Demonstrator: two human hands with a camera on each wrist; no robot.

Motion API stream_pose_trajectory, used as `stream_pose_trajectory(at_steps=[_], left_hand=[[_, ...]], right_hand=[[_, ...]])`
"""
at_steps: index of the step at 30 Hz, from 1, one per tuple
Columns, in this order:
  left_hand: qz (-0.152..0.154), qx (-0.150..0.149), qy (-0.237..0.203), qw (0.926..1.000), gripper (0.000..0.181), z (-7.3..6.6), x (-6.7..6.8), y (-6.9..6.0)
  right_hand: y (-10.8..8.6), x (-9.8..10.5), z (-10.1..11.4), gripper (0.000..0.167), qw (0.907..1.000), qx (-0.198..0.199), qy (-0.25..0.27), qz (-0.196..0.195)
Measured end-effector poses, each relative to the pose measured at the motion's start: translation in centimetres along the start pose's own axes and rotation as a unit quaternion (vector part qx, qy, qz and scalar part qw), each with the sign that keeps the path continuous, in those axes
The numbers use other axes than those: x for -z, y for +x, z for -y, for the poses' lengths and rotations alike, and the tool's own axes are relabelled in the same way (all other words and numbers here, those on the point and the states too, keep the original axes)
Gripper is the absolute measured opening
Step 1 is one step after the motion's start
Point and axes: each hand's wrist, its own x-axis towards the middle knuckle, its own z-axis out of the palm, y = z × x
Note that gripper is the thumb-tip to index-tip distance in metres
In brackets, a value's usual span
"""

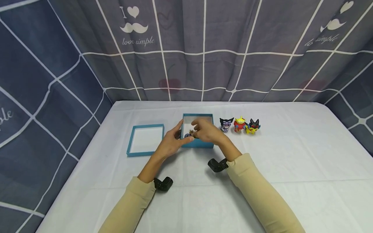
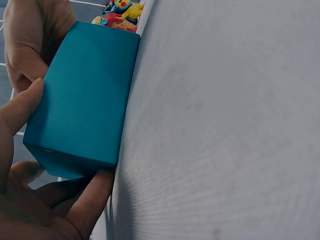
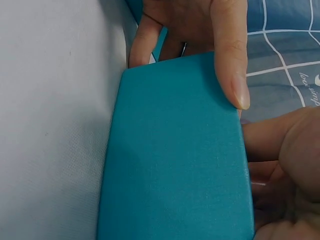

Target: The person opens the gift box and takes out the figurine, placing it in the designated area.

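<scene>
A teal open-topped box point(image 1: 198, 143) with a pale inside stands on the table. My left hand point(image 1: 172, 140) holds it by the left side, the thumb pressing on the front rim and the fingers around the left end. In the left wrist view, fingertips touch the box's point(image 2: 85, 95) lower edge. My right hand point(image 1: 205, 129) reaches over the right part of the box with bent fingers inside it. Close to these fingertips lies a small brownish figurine point(image 1: 191, 132), with a grey-blue thing point(image 1: 187, 135) beside it. Whether the right fingers grip the figurine is hidden by the box wall in the right wrist view.
A teal-rimmed lid point(image 1: 145, 154) lies inside-up left of the box. Right of it stand three toy figures in a row: a black-and-purple one point(image 1: 226, 124), a red-and-yellow one point(image 1: 239, 124) and a black-and-yellow one point(image 1: 252, 126). A grid-patterned curtain point(image 1: 186, 71) hangs behind the white table.
</scene>
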Motion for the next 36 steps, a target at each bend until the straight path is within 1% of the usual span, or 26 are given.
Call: stream_pose_trajectory(at_steps=[6, 11, 13, 15, 21, 26, 31, 34, 36], left_hand=[[-0.001, 0.004, -0.004, 1.0, 0.09, -0.2, 0.0, -0.2], [0.0, 0.006, -0.002, 1.0, 0.09, -0.2, -0.1, -0.2], [0.001, 0.006, 0.0, 1.0, 0.091, -0.2, -0.2, -0.1], [0.002, 0.006, 0.0, 1.0, 0.091, -0.2, -0.2, -0.1], [0.003, 0.005, -0.009, 0.9999, 0.091, -0.2, 0.0, -0.1], [0.006, -0.001, -0.012, 0.9999, 0.091, -0.1, 0.1, -0.2], [0.009, 0.004, -0.011, 0.9999, 0.09, -0.1, 0.1, -0.1], [0.012, 0.012, -0.008, 0.9998, 0.09, -0.5, 0.2, -0.2], [0.014, 0.013, -0.007, 0.9998, 0.089, -1.5, 0.2, -0.7]], right_hand=[[0.4, -0.3, 0.2, 0.047, 0.9985, -0.014, -0.053, 0.005], [0.5, -0.6, 0.0, 0.047, 0.9969, -0.017, -0.077, -0.004], [0.4, -0.5, 0.0, 0.047, 0.997, -0.017, -0.075, -0.006], [0.3, -0.5, -0.1, 0.048, 0.998, -0.009, -0.063, -0.008], [0.0, -0.3, -0.3, 0.05, 0.9994, 0.033, -0.009, -0.009], [-0.3, -0.2, -0.4, 0.049, 0.9988, 0.046, 0.003, -0.019], [-0.3, -0.3, -0.5, 0.046, 0.9984, 0.053, 0.006, -0.017], [-0.2, -0.3, -0.7, 0.041, 0.9979, 0.062, 0.005, -0.015], [-0.1, -0.4, -0.8, 0.037, 0.9974, 0.069, 0.0, -0.019]])
